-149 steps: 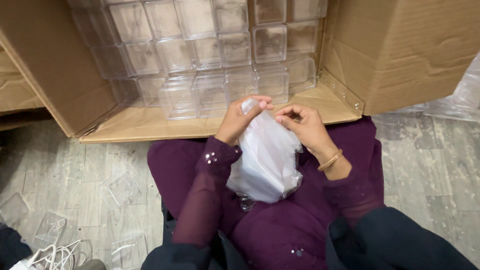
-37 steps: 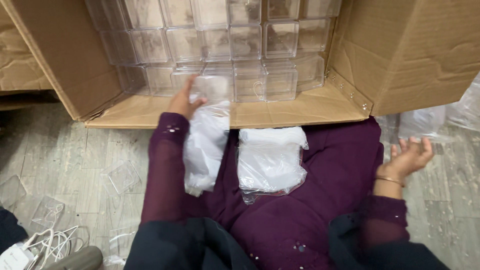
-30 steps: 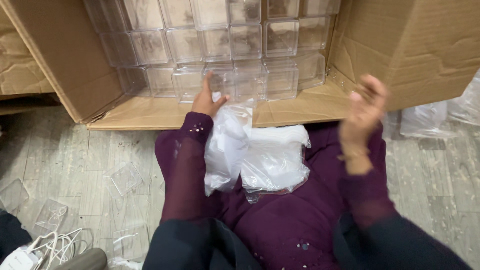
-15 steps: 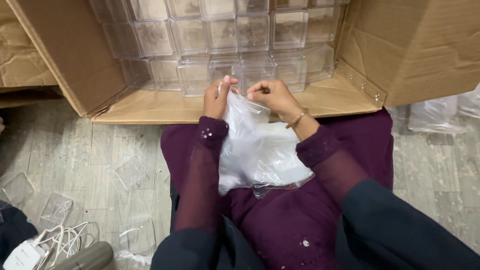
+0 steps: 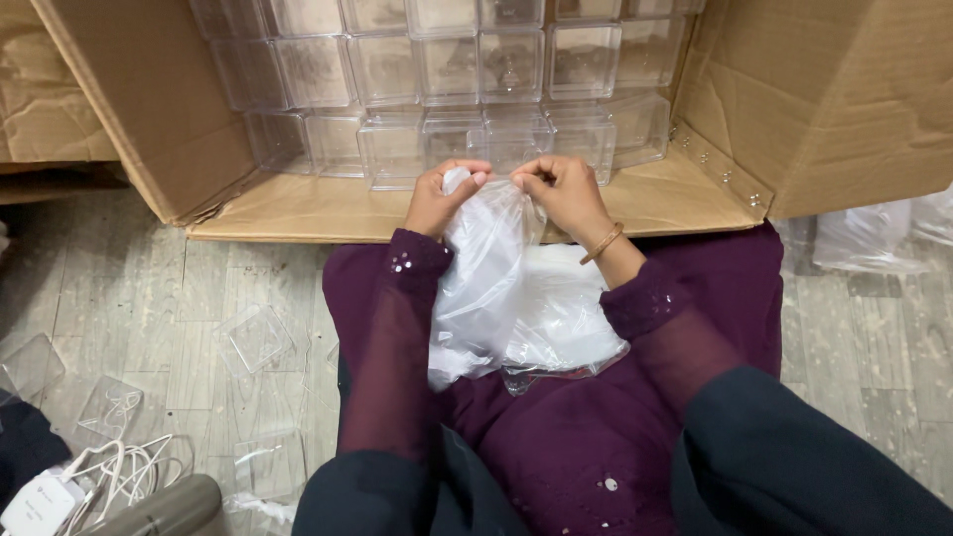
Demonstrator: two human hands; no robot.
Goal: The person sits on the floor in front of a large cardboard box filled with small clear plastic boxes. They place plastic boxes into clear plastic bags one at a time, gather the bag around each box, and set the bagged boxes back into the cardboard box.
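Note:
My left hand [image 5: 442, 196] and my right hand [image 5: 558, 189] both pinch the top edge of a clear plastic bag [image 5: 486, 268], held upright over my lap. Under it, on my purple clothing, lies a second white plastic bag [image 5: 566, 313]. Just beyond my hands an open cardboard box [image 5: 298, 213] lies on its side, filled with rows of clear plastic boxes [image 5: 447, 69].
Several clear plastic lids [image 5: 253, 337] lie scattered on the grey wood-pattern floor at left. White cables [image 5: 109, 467] and a small white adapter [image 5: 40, 501] sit at the lower left beside a grey cylinder [image 5: 164, 511]. More plastic bags [image 5: 874, 233] lie at right.
My left hand drew back from the clear boxes with the bag. My right hand came in from the right and took hold of the bag's top edge too.

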